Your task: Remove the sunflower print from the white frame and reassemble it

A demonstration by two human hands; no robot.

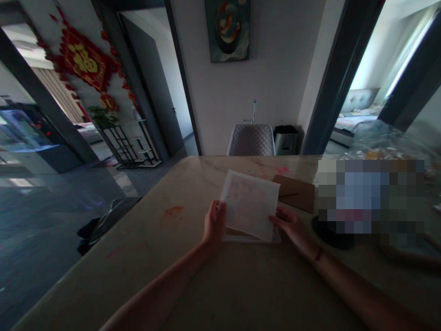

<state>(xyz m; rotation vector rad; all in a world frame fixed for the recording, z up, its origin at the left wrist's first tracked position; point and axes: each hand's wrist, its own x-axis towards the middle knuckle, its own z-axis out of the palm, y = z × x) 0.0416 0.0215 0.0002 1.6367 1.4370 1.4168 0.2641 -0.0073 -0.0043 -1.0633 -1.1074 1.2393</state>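
A pale, see-through square sheet point(251, 204) with a faint reddish pattern showing through it lies at a slant between my hands. Under its lower edge shows the white rim of a flat frame point(253, 239), with a brown strip inside. My left hand point(214, 224) is closed at the sheet's left edge, fingers curled; whether it also grips the frame is hidden. On the other side, my right hand point(291, 225) pinches the sheet's right edge between thumb and fingers. Just beyond that hand lies a brown board point(299, 195) with a thin dark strip across it.
The pale table point(155, 257) carries orange and pink smears. At right stand a dark round base point(332, 234), a blurred-out patch and crumpled clear plastic point(386, 138). A quilted chair point(252, 140) and a bin point(285, 139) are beyond the far edge.
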